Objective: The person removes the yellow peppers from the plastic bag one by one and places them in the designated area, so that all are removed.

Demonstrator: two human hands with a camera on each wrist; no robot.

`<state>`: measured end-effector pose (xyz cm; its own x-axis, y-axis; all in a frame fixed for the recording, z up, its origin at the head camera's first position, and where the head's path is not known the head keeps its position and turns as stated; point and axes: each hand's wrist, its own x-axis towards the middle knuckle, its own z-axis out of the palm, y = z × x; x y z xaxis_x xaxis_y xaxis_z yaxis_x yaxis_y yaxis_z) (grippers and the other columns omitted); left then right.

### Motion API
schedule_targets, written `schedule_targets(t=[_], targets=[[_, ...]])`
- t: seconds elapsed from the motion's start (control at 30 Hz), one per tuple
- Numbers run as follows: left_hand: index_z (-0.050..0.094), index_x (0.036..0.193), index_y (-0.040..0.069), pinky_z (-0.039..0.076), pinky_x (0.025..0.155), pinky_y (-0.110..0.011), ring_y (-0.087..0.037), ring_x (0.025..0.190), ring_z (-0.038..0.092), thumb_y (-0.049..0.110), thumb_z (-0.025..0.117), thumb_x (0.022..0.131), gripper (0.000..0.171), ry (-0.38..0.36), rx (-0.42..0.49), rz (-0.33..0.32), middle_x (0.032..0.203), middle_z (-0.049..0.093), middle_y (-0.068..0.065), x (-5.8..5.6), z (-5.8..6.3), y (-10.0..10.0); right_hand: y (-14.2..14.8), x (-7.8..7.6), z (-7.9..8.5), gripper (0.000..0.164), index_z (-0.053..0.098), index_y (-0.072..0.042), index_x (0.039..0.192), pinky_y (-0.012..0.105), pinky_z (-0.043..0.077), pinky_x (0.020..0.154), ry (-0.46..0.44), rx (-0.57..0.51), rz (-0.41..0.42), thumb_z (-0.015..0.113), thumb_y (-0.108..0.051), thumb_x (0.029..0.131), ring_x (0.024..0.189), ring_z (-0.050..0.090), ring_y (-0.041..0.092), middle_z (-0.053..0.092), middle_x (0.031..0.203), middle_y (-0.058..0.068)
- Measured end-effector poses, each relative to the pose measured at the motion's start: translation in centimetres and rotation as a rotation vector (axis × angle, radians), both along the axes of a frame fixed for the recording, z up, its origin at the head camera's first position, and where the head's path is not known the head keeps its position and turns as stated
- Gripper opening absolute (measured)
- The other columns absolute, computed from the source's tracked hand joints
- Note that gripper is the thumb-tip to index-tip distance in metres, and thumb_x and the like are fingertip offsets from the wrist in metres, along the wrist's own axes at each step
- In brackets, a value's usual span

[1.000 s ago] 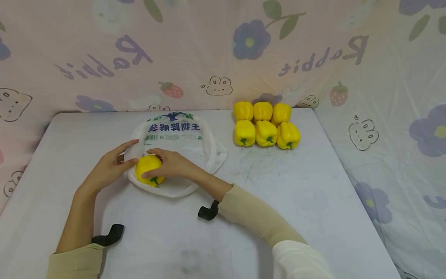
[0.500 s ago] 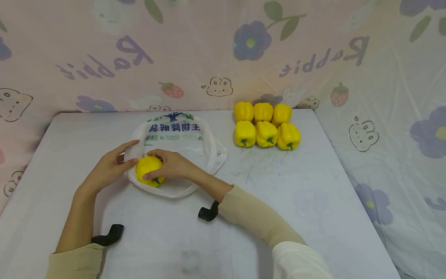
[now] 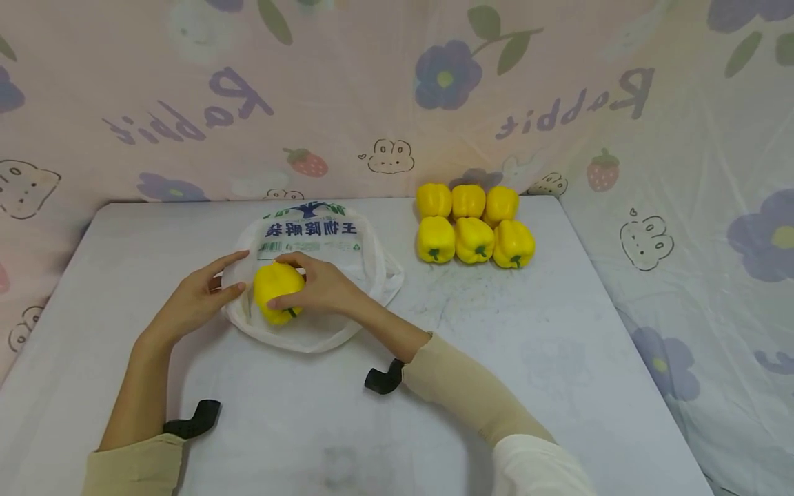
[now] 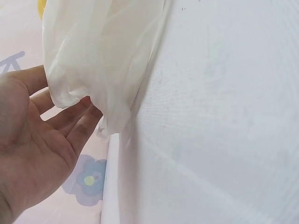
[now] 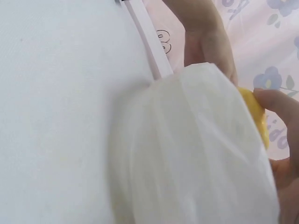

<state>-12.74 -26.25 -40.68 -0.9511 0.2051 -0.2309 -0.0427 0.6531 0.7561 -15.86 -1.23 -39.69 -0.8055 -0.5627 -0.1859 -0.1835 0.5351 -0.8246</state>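
A white plastic bag (image 3: 375,265) with a printed tree and lettering lies on the table, its round mouth facing up. At the bag's left rim, my left hand (image 3: 194,300) holds the plastic between thumb and fingers. The left wrist view shows some fingertips tucked behind the thin bag wall (image 4: 103,56). My right hand (image 3: 325,286) grips a yellow bell pepper (image 3: 273,286) over the left part of the mouth, its green stem toward me. In the right wrist view the bag's side (image 5: 196,154) hides most of the pepper (image 5: 254,116).
Several yellow bell peppers (image 3: 474,239) stand in two rows at the back right of the white table (image 3: 496,358). Behind the table hangs a printed rabbit-and-flower cloth (image 3: 347,83). Black curved pieces (image 3: 194,419) stick out at both forearms.
My right hand has shifted slightly up and to the right with the pepper still in its grip. The left hand and the bag keep their places; the other peppers are unmoved.
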Motion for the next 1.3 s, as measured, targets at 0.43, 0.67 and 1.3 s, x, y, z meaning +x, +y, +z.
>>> schedule_targets(t=[0.43,0.67,1.3], targets=[[0.031,0.157,0.020,0.056,0.087,-0.031,-0.047,0.121,0.053,0.033,0.059,0.101,0.064,0.042,0.031,-0.014,0.155,0.032,-0.027,0.1,-0.1,-0.1,3.3,-0.1,1.6,0.078,0.046,-0.025,0.145,0.031,0.050,0.096,0.093,-0.159,-0.115,0.084,-0.038,0.078,0.120,0.053,0.018,0.049,0.143,-0.008],[0.031,0.157,0.018,0.049,0.074,-0.012,-0.038,0.113,0.057,0.029,0.059,0.101,0.064,0.047,0.052,-0.017,0.152,0.036,-0.028,0.3,0.0,-0.1,5.4,-0.1,2.2,0.080,0.042,-0.025,0.147,0.034,0.051,0.097,0.117,-0.196,-0.129,0.083,-0.036,0.079,0.125,0.051,0.021,0.046,0.148,-0.007],[0.031,0.157,0.019,0.051,0.074,-0.016,-0.021,0.110,0.059,0.029,0.059,0.101,0.063,0.086,0.102,-0.033,0.152,0.036,-0.025,0.3,-0.5,-0.3,11.2,0.3,2.3,0.077,0.046,-0.027,0.146,0.038,0.055,0.089,0.115,-0.260,-0.264,0.084,-0.030,0.080,0.119,0.049,0.023,0.047,0.144,-0.009]])
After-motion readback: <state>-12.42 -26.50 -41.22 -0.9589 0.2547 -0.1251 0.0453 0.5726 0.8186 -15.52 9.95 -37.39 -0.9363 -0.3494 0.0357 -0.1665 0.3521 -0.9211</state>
